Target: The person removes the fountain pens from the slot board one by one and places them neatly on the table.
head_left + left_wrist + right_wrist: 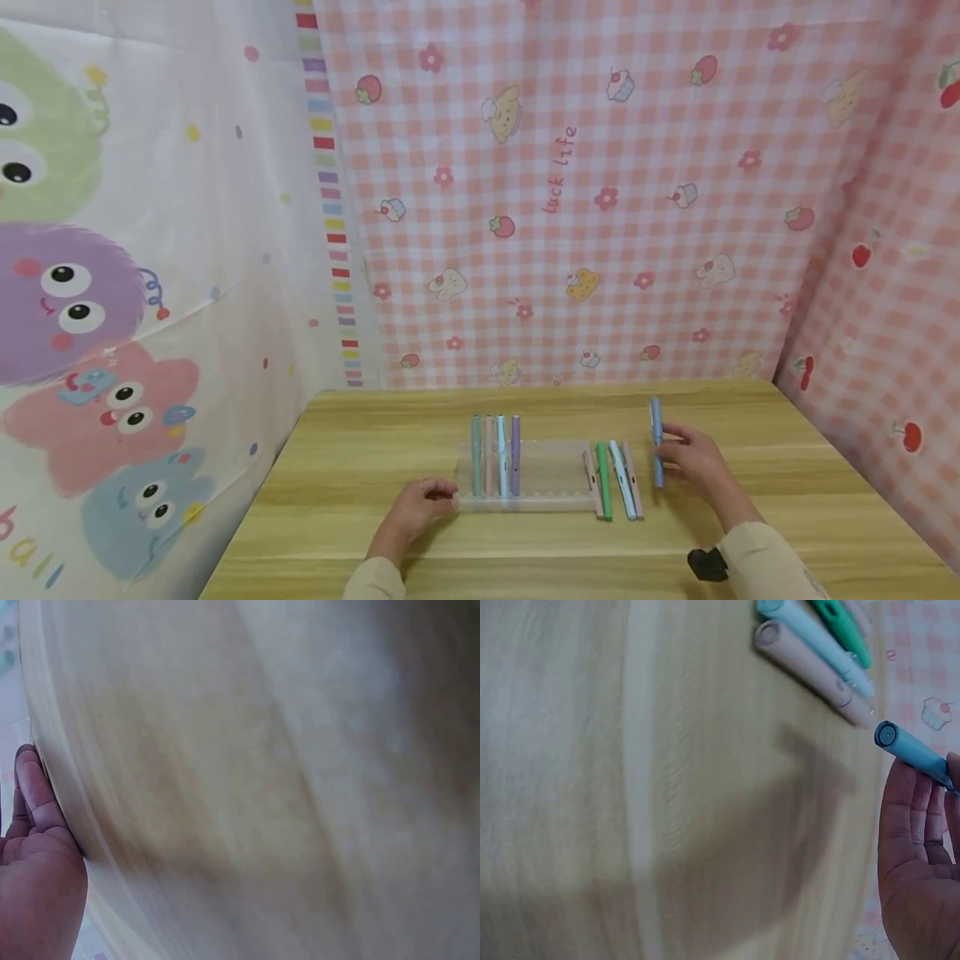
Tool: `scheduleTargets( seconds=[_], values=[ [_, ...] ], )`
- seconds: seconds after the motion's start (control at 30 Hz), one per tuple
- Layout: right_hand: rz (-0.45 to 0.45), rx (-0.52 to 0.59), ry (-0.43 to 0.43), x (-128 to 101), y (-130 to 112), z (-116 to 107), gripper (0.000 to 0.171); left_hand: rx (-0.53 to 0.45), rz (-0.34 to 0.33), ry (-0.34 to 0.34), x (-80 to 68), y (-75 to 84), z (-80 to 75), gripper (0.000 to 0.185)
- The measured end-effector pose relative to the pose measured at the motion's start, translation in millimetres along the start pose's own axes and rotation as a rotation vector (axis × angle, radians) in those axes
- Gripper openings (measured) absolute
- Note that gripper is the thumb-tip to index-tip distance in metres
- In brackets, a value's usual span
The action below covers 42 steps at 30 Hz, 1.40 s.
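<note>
Your right hand (693, 458) is gripping a blue pen (657, 442) upright, just right of four pens (615, 490) lying on the table (337, 483). Your left hand (420, 504) is touching the clear pen rack (551, 475), fingers loosely curled.

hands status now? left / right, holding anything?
Left hand: fingers curled against the left end of the clear pen rack; whether it grips cannot be told.
Right hand: holds a blue pen.
</note>
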State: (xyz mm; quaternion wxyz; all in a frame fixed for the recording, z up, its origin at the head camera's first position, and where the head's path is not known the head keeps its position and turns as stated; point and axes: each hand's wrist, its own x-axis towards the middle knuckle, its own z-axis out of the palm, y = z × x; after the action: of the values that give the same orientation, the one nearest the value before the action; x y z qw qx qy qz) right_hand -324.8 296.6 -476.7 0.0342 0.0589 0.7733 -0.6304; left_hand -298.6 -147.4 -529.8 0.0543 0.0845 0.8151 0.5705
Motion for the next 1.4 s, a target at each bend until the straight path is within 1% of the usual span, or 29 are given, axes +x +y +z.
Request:
scheduleTargets(
  seconds=[0.17, 0.3, 0.4, 0.57, 0.73, 0.97, 1.23, 1.4],
  values=[
    [0.008, -0.023, -0.016, -1.0, 15.8, -3.5, 0.060, 0.007, -0.009, -0.013, -1.7, 1.6, 1.2, 0.018],
    [0.017, -0.045, -0.025, 0.1, 32.9, -2.5, 0.060, 0.011, -0.009, -0.015, -4.4, 1.4, 0.6, 0.019],
    [0.023, -0.053, -0.024, 0.1, 39.7, 0.0, 0.060, 0.003, -0.009, -0.012, -5.4, 2.0, 0.6, 0.019],
    [0.060, -0.020, -0.038, -2.4, 42.0, 3.6, 0.060, 0.002, -0.005, -0.011, -3.6, 2.4, 1.0, 0.019],
    [0.073, -0.007, -0.037, -4.1, 42.9, 6.3, 0.060, 0.004, -0.006, -0.011, -2.1, 3.2, 1.7, 0.019],
    [0.105, -0.058, -0.011, 0.7, 44.4, 10.2, 0.057, 0.008, -0.009, -0.003, -0.2, 1.9, 1.0, 0.019],
    [0.099, -0.163, 0.001, 3.5, 42.5, 14.5, 0.054, 0.003, -0.012, -0.003, 1.8, 0.0, 0.3, 0.019],
    [0.123, -0.208, 0.008, 5.6, 44.7, 14.9, 0.051, -0.002, -0.013, -0.001, 0.0, 1.9, 0.0, 0.019]
  ],
)
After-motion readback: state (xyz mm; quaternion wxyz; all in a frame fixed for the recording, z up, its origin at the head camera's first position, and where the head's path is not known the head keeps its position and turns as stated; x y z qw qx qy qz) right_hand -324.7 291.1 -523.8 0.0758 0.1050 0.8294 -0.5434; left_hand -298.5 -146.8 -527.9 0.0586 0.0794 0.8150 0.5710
